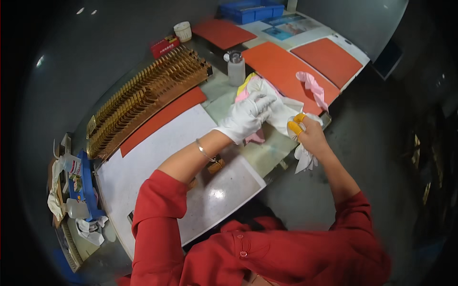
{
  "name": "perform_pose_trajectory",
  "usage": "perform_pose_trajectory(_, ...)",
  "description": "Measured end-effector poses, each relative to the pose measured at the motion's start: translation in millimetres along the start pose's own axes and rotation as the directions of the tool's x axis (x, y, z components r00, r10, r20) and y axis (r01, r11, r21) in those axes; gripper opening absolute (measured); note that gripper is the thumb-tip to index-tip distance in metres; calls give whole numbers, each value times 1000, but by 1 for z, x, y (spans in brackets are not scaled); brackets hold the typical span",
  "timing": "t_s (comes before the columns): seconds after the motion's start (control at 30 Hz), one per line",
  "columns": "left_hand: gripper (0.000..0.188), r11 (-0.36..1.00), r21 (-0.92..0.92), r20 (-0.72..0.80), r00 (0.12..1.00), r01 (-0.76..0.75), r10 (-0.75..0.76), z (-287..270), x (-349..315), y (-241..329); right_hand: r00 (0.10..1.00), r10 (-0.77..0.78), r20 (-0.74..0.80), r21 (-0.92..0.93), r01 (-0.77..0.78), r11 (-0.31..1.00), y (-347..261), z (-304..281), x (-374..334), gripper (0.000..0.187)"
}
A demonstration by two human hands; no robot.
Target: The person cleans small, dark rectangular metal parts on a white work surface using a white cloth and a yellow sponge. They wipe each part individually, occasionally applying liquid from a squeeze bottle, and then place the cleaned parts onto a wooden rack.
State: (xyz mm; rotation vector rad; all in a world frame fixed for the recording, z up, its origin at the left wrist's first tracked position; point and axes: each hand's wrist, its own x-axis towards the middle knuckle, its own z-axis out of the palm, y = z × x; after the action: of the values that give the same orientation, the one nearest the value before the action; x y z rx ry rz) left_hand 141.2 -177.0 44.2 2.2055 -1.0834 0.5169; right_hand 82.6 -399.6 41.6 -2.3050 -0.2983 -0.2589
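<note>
My left hand [245, 117], in a white glove, has its fingers curled together at the edge of a white cloth [281, 112] on the far right part of the table. My right hand [311, 136] wears orange finger cots on its thumb and finger. It is closed round a bunched part of white cloth, whose loose end [305, 159] hangs below the hand. Whether both hands grip one cloth, I cannot tell. Pink and yellow cloths [242, 93] lie under and beside the white one. Beneath my left wrist sits a small brown-and-gold piece [216, 165] on the white board.
A long rack [148, 95] of gold-coloured metal pieces stands at the left. Behind the cloths is a pump bottle [235, 69]. Orange-red mats [276, 66] cover the far table, with a pink cloth strip [312, 88]. A blue tray [88, 186] holds bottles; a white board [157, 162] lies nearer.
</note>
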Motion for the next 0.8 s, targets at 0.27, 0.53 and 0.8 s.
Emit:
perform_pose_trajectory(0.27,19,981,195,179,983,7,-43,71,60,-57,977,-150,148,-459,203,865,42,48,82,17)
perform_pose_trajectory(0.53,19,959,130,231,933,252,-277,74,54,-52,922,98,375,-523,123,844,43,35,35,22)
perform_pose_trajectory(0.8,27,992,-54,2,993,115,-115,25,50,-70,991,-106,-84,-501,50,864,28,15,31,25)
